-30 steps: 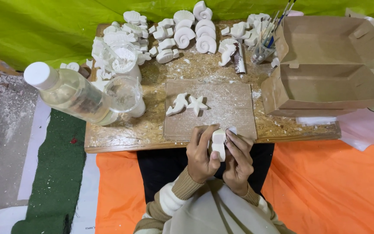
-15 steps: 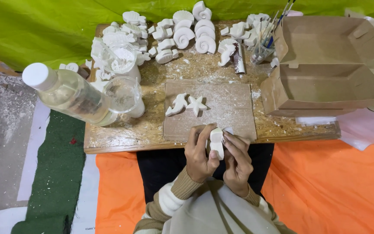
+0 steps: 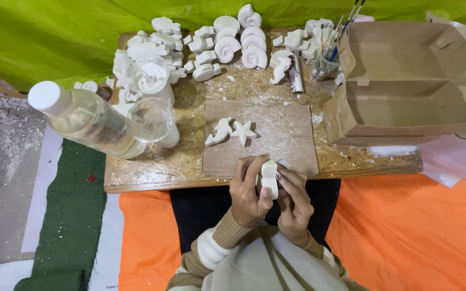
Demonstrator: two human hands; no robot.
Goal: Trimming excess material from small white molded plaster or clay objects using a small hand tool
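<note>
White plaster figurine (image 3: pixel 269 177), lumpy, clasped between both hands (image 3: pixel 272 195).

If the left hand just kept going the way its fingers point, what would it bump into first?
The left hand points up the picture, away from the body. Past the white cast that both hands hold, it would likely meet the near edge of the cardboard sheet first, then the star. Height is unclear.

This looks like a small craft workshop set up on the floor. A low wooden tabletop (image 3: pixel 152 175) is dusty with white powder. Many white plaster shapes (image 3: pixel 227 43), like shells and a star (image 3: pixel 243 131), fill its far edge. A jar of paintbrushes (image 3: pixel 326 59) stands near its far right corner beside an open cardboard box (image 3: pixel 405 102).
</note>
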